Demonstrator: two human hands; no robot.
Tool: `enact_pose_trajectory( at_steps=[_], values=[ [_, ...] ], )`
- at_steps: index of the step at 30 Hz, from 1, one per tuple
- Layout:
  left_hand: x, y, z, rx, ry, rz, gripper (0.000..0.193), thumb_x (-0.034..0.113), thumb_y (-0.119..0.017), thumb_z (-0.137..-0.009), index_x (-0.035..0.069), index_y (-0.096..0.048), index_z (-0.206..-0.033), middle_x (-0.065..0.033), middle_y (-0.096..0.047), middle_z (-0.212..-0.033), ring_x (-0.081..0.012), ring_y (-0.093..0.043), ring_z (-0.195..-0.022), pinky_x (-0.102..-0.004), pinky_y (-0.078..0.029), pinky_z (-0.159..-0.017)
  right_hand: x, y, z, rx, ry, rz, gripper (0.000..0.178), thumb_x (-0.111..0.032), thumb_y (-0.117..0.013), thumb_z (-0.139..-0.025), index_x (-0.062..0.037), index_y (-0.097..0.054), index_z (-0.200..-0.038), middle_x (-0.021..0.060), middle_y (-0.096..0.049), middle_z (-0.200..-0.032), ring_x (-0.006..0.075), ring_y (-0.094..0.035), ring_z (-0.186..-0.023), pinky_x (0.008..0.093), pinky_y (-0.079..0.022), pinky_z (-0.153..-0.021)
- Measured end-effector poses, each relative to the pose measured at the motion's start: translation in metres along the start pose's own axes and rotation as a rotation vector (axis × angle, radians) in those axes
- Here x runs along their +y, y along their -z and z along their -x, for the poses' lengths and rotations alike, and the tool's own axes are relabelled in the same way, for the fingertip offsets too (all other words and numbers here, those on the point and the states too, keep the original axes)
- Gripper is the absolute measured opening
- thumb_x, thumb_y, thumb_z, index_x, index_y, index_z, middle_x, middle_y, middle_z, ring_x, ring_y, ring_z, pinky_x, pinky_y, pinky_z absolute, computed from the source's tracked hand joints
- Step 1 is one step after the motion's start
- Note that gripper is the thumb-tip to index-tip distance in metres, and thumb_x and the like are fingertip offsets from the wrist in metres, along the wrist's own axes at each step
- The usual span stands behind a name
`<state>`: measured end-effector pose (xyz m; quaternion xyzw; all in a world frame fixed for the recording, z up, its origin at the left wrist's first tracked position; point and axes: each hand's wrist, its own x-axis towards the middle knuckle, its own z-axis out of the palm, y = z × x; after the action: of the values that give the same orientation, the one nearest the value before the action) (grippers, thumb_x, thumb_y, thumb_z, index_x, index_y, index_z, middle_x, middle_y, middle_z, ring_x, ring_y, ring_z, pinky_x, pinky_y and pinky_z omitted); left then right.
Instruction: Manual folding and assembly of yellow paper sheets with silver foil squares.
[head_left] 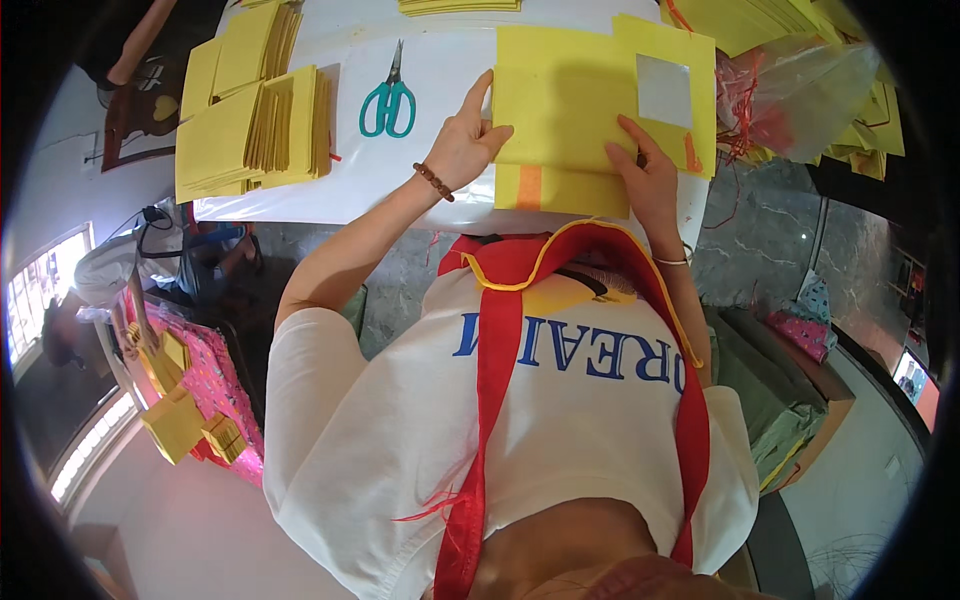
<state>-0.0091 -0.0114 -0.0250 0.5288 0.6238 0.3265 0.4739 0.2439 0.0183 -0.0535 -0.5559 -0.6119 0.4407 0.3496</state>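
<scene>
Both hands lie flat and open on the yellow paper sheets at the tabletop's near edge: left hand pins the left side, right hand the lower edge, steadying the fold. Teal scissors lie just left.

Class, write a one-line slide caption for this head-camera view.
Left hand and right hand press yellow paper sheets flat on a white table, teal scissors nearby.

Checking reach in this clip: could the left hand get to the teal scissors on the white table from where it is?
Probably yes. The left hand rests on the yellow paper sheets, and the scissors lie just to its left on the white table, with only bare tabletop between them.
</scene>
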Motion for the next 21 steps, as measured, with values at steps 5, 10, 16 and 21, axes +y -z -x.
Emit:
enact_pose_trajectory(
  at_steps=[5,10,16,21],
  values=[
    [0.004,0.003,-0.001,-0.018,0.031,0.004,0.073,0.009,-0.058,-0.085,0.007,-0.015,-0.144,0.0001,-0.047,-0.055,-0.0063,-0.043,-0.051,-0.0224,-0.036,-0.049,-0.017,0.0,0.001,-0.027,-0.075,0.094,0.043,-0.024,-0.066,-0.079,-0.0069,-0.06,-0.117,0.0015,-0.059,-0.068,0.0056,-0.043,-0.054,0.0222,-0.038,-0.052],
    [0.01,0.009,-0.002,0.142,-0.207,-0.42,0.061,0.018,-0.064,-0.081,0.008,-0.036,-0.135,-0.0077,-0.06,-0.076,-0.0186,-0.057,-0.066,-0.0308,-0.043,-0.059,-0.02,0.0,0.002,-0.023,-0.08,0.146,0.043,-0.024,-0.066,-0.078,-0.006,-0.06,-0.117,0.0074,-0.065,-0.076,0.0085,-0.049,-0.057,0.0241,-0.042,-0.057],
    [0.028,-0.037,-0.016,0.244,-0.718,-0.796,0.051,0.031,-0.065,-0.078,0.012,-0.051,-0.123,-0.0131,-0.047,-0.123,-0.0317,-0.042,-0.114,-0.0445,-0.035,-0.091,0.002,-0.007,0.0,0.067,0.174,0.119,0.043,-0.016,-0.066,-0.079,-0.0054,-0.058,-0.121,-0.0061,-0.045,-0.065,0.0031,-0.032,-0.056,0.0201,-0.027,-0.048],
    [0.009,-0.054,-0.014,0.116,-0.711,-0.96,0.054,0.042,-0.057,-0.083,0.015,-0.047,-0.129,-0.0141,-0.04,-0.133,-0.0336,-0.038,-0.12,-0.0476,-0.032,-0.096,-0.022,-0.004,0.003,-0.014,-0.053,0.174,0.042,-0.023,-0.064,-0.079,-0.0049,-0.06,-0.116,0.0173,-0.066,-0.093,0.0219,-0.065,-0.082,0.0303,-0.048,-0.073]
  ],
)
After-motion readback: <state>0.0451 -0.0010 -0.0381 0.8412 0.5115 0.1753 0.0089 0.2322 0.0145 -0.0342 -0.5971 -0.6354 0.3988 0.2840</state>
